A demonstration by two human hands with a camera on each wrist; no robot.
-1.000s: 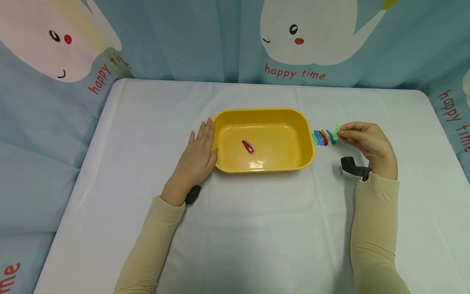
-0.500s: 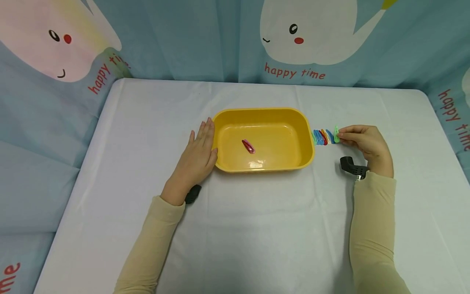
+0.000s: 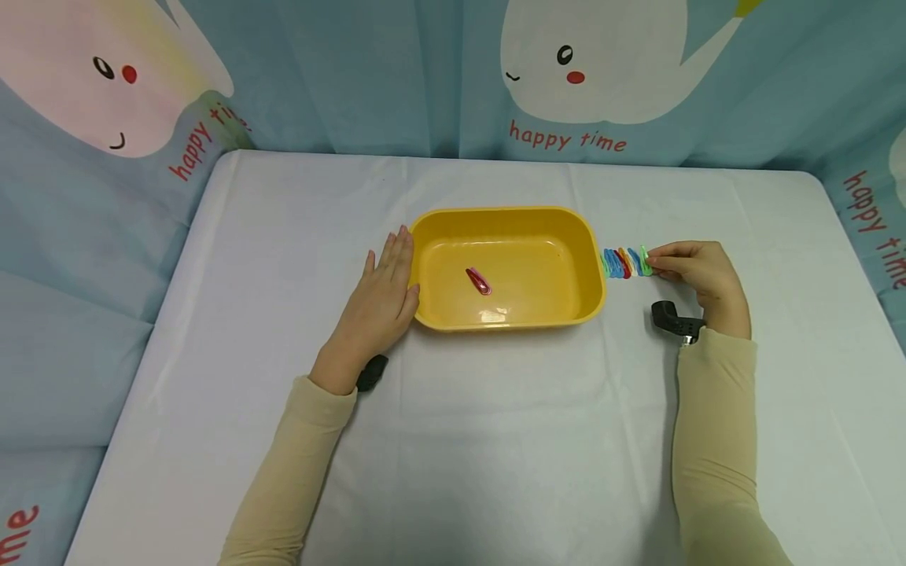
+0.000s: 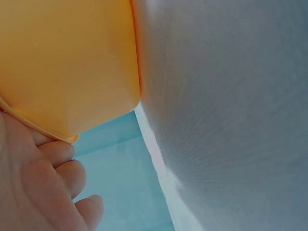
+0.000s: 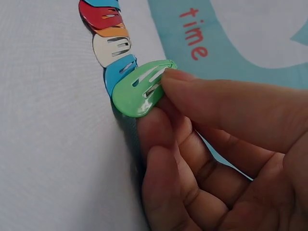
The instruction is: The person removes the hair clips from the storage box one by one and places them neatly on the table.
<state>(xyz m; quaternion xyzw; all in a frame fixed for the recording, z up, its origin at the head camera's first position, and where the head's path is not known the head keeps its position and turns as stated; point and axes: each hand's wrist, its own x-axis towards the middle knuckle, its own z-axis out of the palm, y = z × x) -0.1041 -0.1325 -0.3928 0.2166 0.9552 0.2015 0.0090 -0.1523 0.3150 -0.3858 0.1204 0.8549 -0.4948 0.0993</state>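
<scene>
My right hand point(image 3: 704, 279) pinches a light green snap hair clip point(image 5: 126, 98) between thumb and fingers. It holds the clip at the near end of a tight row of hair clips point(image 3: 617, 264), just beside a blue clip point(image 5: 113, 74). White, orange and red clips follow in the right wrist view. The row runs up to the right end of a yellow plastic tub point(image 3: 538, 271). Inside the tub lies one red and pink hair clip point(image 3: 479, 281). Against the tub's left end rests my left hand point(image 3: 378, 306), fingers straight, fingertips along the rim in the left wrist view.
A white cloth covers the table point(image 3: 495, 440). Behind its back edge and along the left hangs a blue curtain point(image 3: 368, 79) with white whale prints. A black wrist camera mount point(image 3: 675, 318) juts out from the right sleeve, close over the cloth.
My right hand has moved slightly left and lowered the green clip from above the cloth to the end of the row. The left hand and the tub have stayed in place.
</scene>
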